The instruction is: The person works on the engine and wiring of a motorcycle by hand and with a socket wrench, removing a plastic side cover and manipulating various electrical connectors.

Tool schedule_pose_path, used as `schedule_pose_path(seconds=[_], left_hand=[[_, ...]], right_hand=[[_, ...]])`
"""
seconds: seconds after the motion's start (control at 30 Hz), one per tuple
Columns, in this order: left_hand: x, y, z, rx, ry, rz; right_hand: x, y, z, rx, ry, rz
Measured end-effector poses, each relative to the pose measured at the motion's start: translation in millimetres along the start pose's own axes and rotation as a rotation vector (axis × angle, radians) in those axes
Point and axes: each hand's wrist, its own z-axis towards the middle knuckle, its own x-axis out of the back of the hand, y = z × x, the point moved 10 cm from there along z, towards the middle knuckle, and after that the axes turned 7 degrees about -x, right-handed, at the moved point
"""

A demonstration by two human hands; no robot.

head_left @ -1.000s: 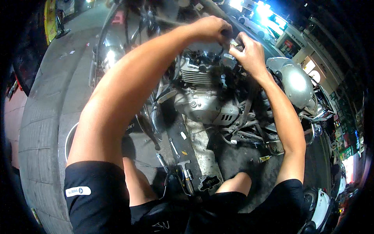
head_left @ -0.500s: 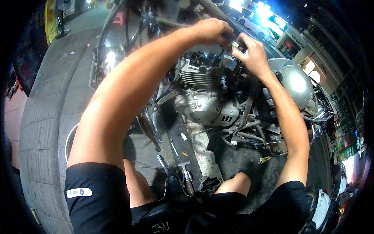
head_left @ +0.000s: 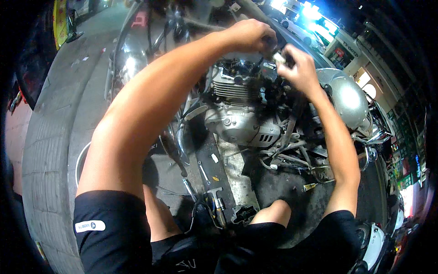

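Note:
Both my arms reach up over the finned engine point(head_left: 232, 91) of a motorcycle with its silver side cover point(head_left: 235, 125). My left hand point(head_left: 255, 35) is at the top centre, fingers curled down and closed; what they grip is hidden. My right hand point(head_left: 299, 68), just right and below it and slightly blurred, is closed on a small light-coloured part point(head_left: 279, 58). The two hands are close, but I cannot tell whether they share the part. Dark hoses, cables and frame tubes point(head_left: 289, 130) surround the engine.
Tools lie below the engine: a wrench point(head_left: 204, 172), a T-shaped tool point(head_left: 214, 192) and a small tube point(head_left: 310, 186). A silver rounded housing point(head_left: 346, 100) is at the right. Pavement point(head_left: 50, 146) runs along the left, a red stool point(head_left: 139, 19) stands behind, and lit shopfronts line the right.
My right hand has shifted slightly right and down, widening the gap to my left hand. The small light part has moved with it. My left hand has moved only slightly.

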Motion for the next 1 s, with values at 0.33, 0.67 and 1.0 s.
schedule_pose_path(seconds=[0.33, 0.67, 1.0], left_hand=[[8, -17, 1, 0.097, 0.057, -0.108], [16, -18, 2, 0.121, 0.157, -0.133], [24, -21, 0, 0.178, 0.184, -0.102]], right_hand=[[47, 55, -2, -0.252, 0.274, 0.081], [-4, -1, 17, -0.021, -0.113, -0.244], [1, 8, 26, -0.122, -0.049, -0.107]])
